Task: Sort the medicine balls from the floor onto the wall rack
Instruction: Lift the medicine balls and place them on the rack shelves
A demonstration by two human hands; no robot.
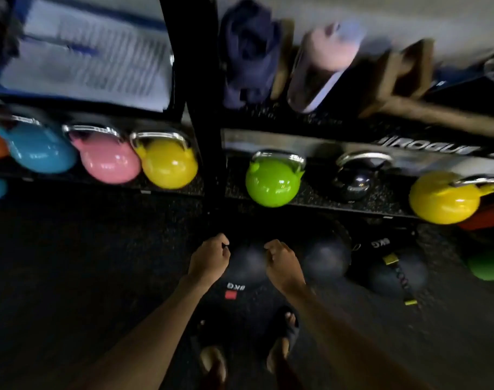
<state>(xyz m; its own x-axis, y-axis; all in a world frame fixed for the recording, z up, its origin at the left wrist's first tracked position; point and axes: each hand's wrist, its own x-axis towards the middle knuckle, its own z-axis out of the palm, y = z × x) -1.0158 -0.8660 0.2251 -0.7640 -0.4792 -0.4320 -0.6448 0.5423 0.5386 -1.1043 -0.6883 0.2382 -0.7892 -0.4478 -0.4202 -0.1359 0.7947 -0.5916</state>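
A black medicine ball (pixel 247 267) marked 8KG with a red square lies on the dark floor just in front of my feet. My left hand (pixel 209 260) and my right hand (pixel 282 263) hover at its upper left and upper right, fingers curled inward. The blur hides whether they touch the ball. Two more dark balls lie to the right: one (pixel 326 260) beside my right hand and another (pixel 397 273) with a yellow-tagged strap across it. The black wall rack (pixel 203 108) stands directly behind them.
The rack's low shelf holds kettlebells: blue (pixel 40 149), pink (pixel 107 161), yellow (pixel 168 163), green (pixel 272 182), black (pixel 352 182) and a second yellow (pixel 444 198). Clothes, a pale bag and wooden blocks lie on the shelf above. A green ball (pixel 488 266) is at the right edge.
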